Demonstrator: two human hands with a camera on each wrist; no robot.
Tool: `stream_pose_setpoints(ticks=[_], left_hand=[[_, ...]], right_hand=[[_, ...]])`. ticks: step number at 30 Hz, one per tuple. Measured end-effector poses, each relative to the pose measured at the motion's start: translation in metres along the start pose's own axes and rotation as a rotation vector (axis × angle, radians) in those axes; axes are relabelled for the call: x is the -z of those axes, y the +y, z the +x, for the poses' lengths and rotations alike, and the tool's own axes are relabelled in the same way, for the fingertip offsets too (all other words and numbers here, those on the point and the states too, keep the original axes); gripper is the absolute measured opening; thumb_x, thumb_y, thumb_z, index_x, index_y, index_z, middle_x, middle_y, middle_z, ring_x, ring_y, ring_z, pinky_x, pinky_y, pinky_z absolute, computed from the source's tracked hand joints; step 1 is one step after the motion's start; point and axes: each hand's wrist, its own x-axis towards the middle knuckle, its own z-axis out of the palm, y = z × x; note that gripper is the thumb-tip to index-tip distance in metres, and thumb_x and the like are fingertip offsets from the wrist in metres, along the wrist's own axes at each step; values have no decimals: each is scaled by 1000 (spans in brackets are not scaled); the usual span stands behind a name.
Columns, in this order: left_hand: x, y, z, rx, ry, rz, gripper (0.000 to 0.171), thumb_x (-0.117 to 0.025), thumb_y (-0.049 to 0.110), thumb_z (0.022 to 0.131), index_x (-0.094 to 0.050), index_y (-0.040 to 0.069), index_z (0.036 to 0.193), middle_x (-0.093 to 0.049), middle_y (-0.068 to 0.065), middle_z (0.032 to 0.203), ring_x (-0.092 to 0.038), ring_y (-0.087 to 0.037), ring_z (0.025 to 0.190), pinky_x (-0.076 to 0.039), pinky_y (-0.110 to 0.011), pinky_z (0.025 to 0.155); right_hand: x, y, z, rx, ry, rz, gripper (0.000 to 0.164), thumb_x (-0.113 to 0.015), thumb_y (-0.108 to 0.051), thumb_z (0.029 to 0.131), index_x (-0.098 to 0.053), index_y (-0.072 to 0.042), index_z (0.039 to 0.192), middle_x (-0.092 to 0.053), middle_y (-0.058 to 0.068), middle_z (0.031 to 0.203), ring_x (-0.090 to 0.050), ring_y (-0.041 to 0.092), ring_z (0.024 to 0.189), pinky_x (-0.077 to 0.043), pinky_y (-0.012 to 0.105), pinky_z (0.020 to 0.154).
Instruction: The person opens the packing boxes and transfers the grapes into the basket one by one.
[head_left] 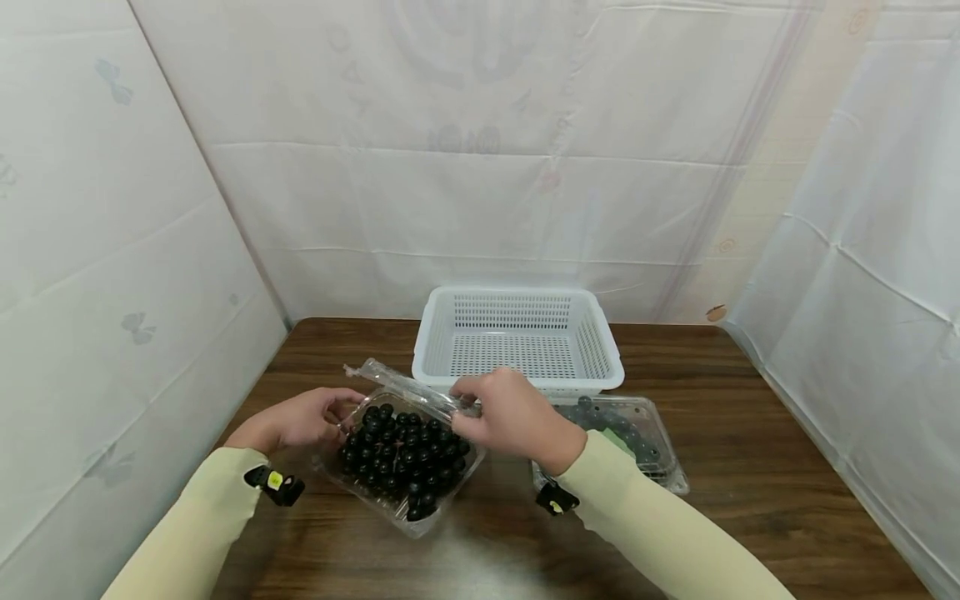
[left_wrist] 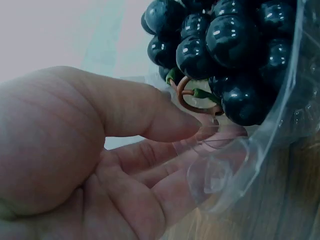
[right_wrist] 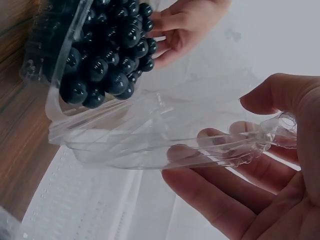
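A bunch of dark grapes (head_left: 405, 454) lies in a clear plastic box (head_left: 415, 527) on the table, with its hinged clear lid (head_left: 397, 383) raised along the far side. My left hand (head_left: 318, 415) holds the box's left corner; in the left wrist view the thumb is over the rim beside a brown stem (left_wrist: 184, 97) and the fingers lie under it. My right hand (head_left: 510, 417) holds the lid near its right end. Through the transparent lid (right_wrist: 165, 150), the right wrist view shows fingers behind it, with the thumb on the other side.
Behind the box stands a white slotted basket (head_left: 517, 293). A second clear box (head_left: 675, 483), its lid down over more dark grapes (head_left: 641, 446), lies at the right, partly behind my right forearm. White sheeting (head_left: 480, 208) surrounds the brown wooden table (head_left: 765, 467).
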Motion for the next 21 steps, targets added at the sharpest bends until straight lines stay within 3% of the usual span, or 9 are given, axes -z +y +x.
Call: stream_pose_setpoints(ticks=[7, 13, 16, 21], left_hand=[[9, 3, 8, 45, -9, 6, 63, -50, -17, 83, -51, 0, 144, -65, -14, 104, -61, -23, 82, -49, -35, 64], [7, -1, 11, 15, 32, 67, 55, -53, -13, 89, -52, -2, 143, -66, -13, 103, -63, -23, 85, -52, -34, 65], [1, -3, 5, 10, 101, 135, 50, -55, -9, 94, -52, -1, 144, -66, -11, 104, -65, -23, 91, -53, -35, 67], [-11, 0, -19, 45, 328, 277, 44, -63, 7, 98, -54, 0, 141, -69, -14, 110, -69, -31, 100, -57, -42, 75]], right_hand=[[2, -3, 7, -146, -65, 119, 22, -71, -28, 94, -76, -11, 107, -78, -1, 89, -53, -7, 52, -48, 18, 57], [0, -6, 14, -209, -92, 149, 31, -68, -41, 97, -75, -14, 111, -78, -2, 90, -63, -4, 62, -52, 20, 60], [-1, -7, 16, -217, -88, 132, 33, -67, -42, 97, -75, -14, 111, -79, -2, 91, -67, -1, 69, -54, 20, 65], [-4, -7, 19, -211, -79, 101, 35, -65, -46, 98, -75, -15, 112, -79, -3, 95, -71, 3, 80, -57, 22, 73]])
